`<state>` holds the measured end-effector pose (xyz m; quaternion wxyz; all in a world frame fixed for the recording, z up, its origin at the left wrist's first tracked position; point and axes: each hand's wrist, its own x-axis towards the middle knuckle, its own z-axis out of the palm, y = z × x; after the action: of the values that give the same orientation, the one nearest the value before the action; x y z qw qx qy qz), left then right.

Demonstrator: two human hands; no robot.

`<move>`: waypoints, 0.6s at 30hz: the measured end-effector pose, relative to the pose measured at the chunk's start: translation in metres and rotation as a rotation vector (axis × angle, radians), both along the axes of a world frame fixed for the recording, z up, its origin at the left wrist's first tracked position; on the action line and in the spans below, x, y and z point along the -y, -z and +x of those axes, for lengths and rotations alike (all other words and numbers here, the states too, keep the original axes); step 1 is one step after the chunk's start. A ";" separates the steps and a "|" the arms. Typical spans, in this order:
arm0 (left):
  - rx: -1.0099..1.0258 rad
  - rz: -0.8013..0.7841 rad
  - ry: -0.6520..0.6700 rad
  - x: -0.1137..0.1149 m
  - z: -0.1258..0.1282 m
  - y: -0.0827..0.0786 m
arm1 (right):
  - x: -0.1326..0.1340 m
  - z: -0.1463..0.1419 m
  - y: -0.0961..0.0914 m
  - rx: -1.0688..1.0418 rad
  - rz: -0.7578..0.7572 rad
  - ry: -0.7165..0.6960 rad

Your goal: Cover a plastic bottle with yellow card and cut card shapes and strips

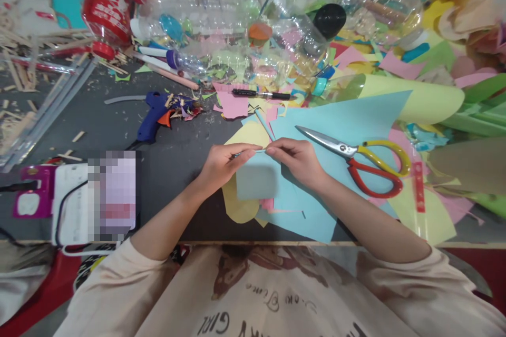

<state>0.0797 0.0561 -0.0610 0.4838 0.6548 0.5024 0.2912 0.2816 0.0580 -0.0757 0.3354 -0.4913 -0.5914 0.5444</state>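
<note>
My left hand (233, 160) and my right hand (294, 157) face each other, fingertips pinched on the far edge of a small light blue piece of paper (256, 181). That edge looks thin and curled between the fingers. Just beyond lies a narrow blue paper roll (264, 125). Under my hands are a large light blue sheet (316, 210) and a yellow paper piece (242, 211). Scissors (348, 151) with one yellow and one red handle rest to the right of my right hand, on the blue sheet.
A blue glue gun (152, 116) lies at the left, near wooden sticks (23, 131) and clear glue sticks (59, 100). Plastic bottles (221, 5) crowd the back. A black pen (261, 95) lies on pink scraps. A phone (118, 192) sits near the front left edge.
</note>
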 end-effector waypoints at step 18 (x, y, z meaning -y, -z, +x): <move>0.053 -0.026 -0.003 -0.002 0.000 -0.002 | -0.002 -0.001 0.000 -0.126 -0.020 0.020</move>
<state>0.0793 0.0577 -0.0591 0.5049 0.6397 0.4943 0.3027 0.2810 0.0597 -0.0759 0.3725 -0.4653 -0.5585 0.5769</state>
